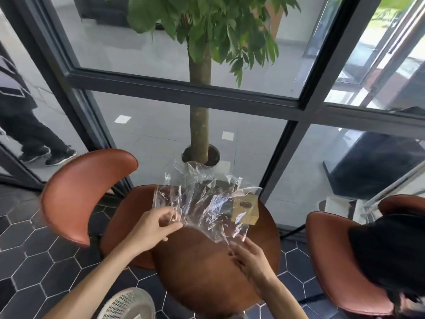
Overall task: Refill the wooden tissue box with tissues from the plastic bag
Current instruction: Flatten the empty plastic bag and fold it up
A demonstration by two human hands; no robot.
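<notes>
Round wooden table (207,261): left hand (151,229) pinches the clear plastic bag (202,201); right hand (249,256) looks open beneath it. Swinging film could topple the wooden tissue box (246,209).

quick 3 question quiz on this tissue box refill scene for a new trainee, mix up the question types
1. True or false: the left hand pinches the clear plastic bag.
2. Multiple choice: the wooden tissue box stands on (a) the orange chair, (b) the round wooden table, (c) the floor.
3. Fill in: seen from the head camera, the box lies partly behind the ____.

Key
1. True; the fingers pinch the bag's near left edge.
2. b; it sits on the far right part of the table.
3. Bag; the crumpled plastic covers the box's left side. The right hand touches the bag's near right corner; its grip is unclear.
</notes>
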